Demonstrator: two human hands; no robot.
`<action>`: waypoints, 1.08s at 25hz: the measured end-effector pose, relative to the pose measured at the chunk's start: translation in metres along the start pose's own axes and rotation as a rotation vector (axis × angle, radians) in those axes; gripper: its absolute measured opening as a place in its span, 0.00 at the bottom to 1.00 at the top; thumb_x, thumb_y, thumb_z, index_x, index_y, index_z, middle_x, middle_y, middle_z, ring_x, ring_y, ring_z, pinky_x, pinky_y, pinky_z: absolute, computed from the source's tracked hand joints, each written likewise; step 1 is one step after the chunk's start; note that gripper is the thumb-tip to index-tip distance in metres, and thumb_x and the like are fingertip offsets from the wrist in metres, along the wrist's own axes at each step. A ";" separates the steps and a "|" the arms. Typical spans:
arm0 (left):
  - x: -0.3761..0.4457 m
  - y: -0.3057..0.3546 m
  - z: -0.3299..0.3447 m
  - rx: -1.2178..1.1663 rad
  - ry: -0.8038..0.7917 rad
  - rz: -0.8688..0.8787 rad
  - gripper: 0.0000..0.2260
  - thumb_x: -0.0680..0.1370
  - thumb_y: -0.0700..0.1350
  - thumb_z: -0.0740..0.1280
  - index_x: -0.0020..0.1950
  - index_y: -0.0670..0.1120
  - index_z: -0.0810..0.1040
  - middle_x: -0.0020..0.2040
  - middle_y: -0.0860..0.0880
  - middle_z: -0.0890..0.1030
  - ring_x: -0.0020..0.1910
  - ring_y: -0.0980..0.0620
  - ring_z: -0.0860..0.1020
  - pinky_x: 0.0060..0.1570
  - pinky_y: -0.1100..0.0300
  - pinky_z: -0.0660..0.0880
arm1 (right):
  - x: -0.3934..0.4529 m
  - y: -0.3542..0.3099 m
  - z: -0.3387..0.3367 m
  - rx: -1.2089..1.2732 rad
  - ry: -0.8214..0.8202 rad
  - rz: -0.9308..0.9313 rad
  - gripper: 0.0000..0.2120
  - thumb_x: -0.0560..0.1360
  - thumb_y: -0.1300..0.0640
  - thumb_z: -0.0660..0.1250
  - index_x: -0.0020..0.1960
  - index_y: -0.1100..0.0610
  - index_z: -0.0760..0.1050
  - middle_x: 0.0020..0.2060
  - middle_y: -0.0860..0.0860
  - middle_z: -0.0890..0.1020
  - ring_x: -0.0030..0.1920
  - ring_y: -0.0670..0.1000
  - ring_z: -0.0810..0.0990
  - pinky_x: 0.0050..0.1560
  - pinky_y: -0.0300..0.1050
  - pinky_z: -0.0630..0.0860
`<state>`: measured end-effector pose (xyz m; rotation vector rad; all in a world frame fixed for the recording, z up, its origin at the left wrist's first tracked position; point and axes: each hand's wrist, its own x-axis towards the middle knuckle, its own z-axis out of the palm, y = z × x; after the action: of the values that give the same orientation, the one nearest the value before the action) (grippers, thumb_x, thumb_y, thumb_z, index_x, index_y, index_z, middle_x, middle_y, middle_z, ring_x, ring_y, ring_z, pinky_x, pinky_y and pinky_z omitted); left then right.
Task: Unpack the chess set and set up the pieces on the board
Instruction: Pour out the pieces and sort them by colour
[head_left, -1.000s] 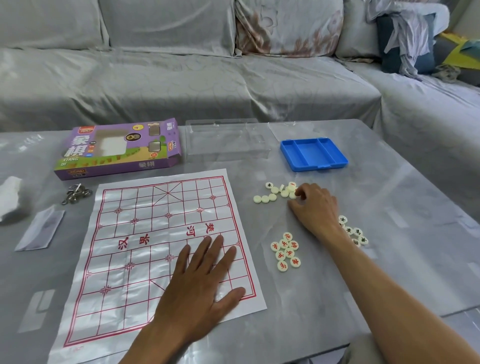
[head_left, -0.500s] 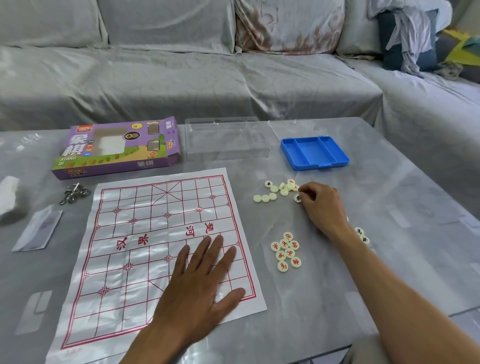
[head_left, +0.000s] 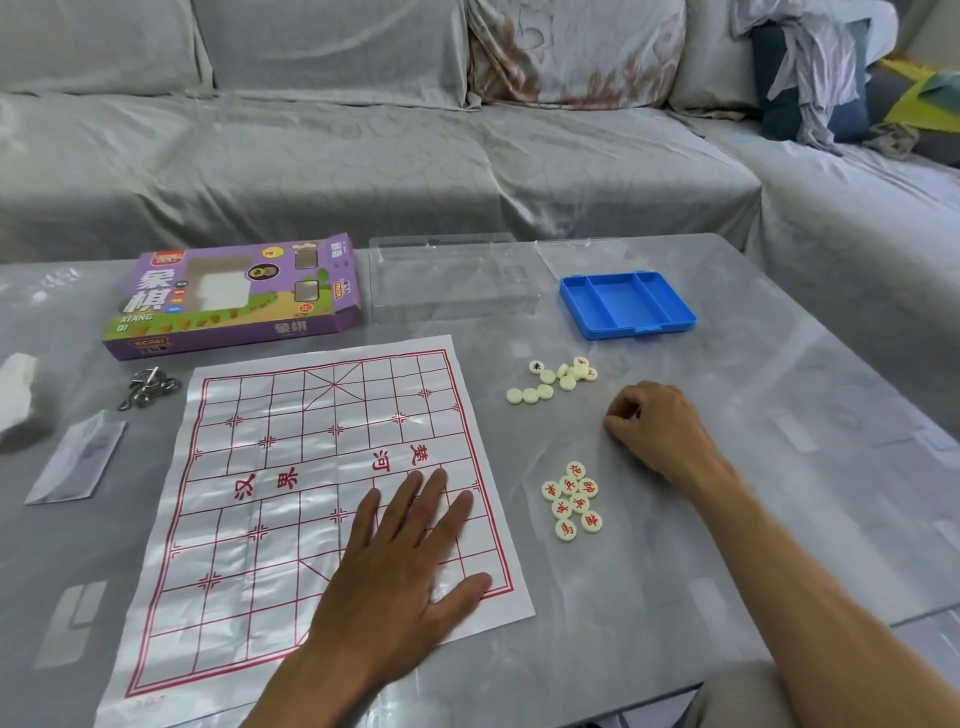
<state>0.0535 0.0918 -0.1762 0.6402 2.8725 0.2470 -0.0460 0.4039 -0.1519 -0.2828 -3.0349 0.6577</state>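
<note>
The paper xiangqi board (head_left: 291, 467), white with red lines, lies flat on the grey table. My left hand (head_left: 405, 561) rests on the board's near right corner with its fingers spread and straight. A loose heap of cream chess pieces (head_left: 556, 382), mostly face down, lies right of the board's far end. A tight cluster of red-lettered pieces (head_left: 571, 501) sits nearer to me. Between the two groups my right hand (head_left: 660, 431) hovers low, fingers curled in on a piece taken from the heap; the piece itself is hidden.
The purple game box (head_left: 234, 296) lies beyond the board, with a clear plastic lid (head_left: 452, 280) and a blue tray (head_left: 626, 304) to its right. A metal puzzle ring (head_left: 148, 387), a small plastic bag (head_left: 78, 457) and white tissue (head_left: 15, 389) are left. A sofa stands behind.
My right hand closed on a piece at the heap's near edge and drew back toward me and to the right. That piece is gone from the heap. My left hand stayed put.
</note>
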 end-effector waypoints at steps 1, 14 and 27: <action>0.000 0.000 -0.001 0.001 -0.003 -0.003 0.35 0.69 0.74 0.31 0.75 0.65 0.32 0.74 0.59 0.27 0.73 0.57 0.26 0.74 0.45 0.35 | -0.007 0.007 -0.006 0.022 -0.020 0.053 0.03 0.75 0.55 0.69 0.42 0.50 0.78 0.44 0.48 0.79 0.43 0.48 0.77 0.44 0.43 0.78; 0.004 -0.003 0.010 -0.005 0.064 0.024 0.31 0.77 0.71 0.49 0.76 0.59 0.61 0.78 0.52 0.60 0.76 0.48 0.59 0.68 0.50 0.53 | 0.026 -0.020 0.017 -0.140 0.135 -0.141 0.12 0.78 0.51 0.64 0.59 0.53 0.76 0.52 0.50 0.77 0.53 0.51 0.73 0.56 0.48 0.71; 0.002 -0.003 0.006 -0.029 0.035 0.022 0.31 0.77 0.71 0.48 0.77 0.59 0.60 0.78 0.52 0.59 0.76 0.48 0.59 0.68 0.49 0.53 | 0.020 -0.016 0.018 0.019 0.135 -0.130 0.07 0.77 0.50 0.67 0.52 0.53 0.75 0.47 0.47 0.78 0.48 0.48 0.74 0.51 0.45 0.74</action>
<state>0.0517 0.0912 -0.1824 0.6693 2.8906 0.3061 -0.0697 0.3863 -0.1618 -0.1219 -2.8868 0.6301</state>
